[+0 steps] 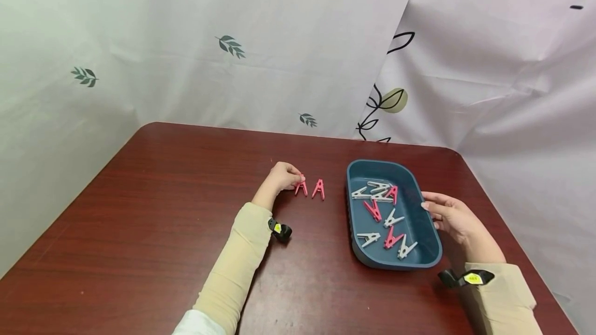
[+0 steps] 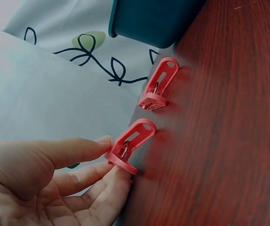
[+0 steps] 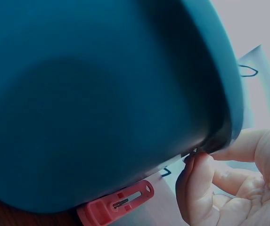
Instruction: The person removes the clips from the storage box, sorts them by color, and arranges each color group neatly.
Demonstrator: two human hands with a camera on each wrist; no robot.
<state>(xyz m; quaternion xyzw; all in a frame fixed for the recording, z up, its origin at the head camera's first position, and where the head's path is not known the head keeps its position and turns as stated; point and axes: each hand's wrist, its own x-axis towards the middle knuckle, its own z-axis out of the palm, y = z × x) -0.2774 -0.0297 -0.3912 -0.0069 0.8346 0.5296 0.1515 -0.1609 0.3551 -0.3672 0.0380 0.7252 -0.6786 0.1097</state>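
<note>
From where I stand, the person's left hand (image 1: 283,176) has a narrow grip, thumb and fingers pinching a red, A-shaped plastic clothes peg (image 1: 301,186) above or on the dark reddish-brown wooden surface (image 1: 186,252) (I cannot tell whether it is lifted). Just to the right of it lies a 2nd red plastic peg (image 1: 318,189), apart from the fingers, its spread legs pointing toward the person like those of the held peg. Farther right sits a blue, rounded-rectangular open tray (image 1: 419,265), and the right hand (image 1: 452,216) has its grip on the tray's right side, thumb over the rim and fingers against the outer wall. Inside the tray I count 9 pegs: 6 white plastic pegs (image 1: 369,239) and 3 red ones (image 1: 373,211), several of them bunched together toward the far end, the others scattered nearer the person. Both sleeves are beige, each with a black strap-like device at the wrist, and behind the surface hangs a pale sheet printed with leaves (image 1: 230,46).
</note>
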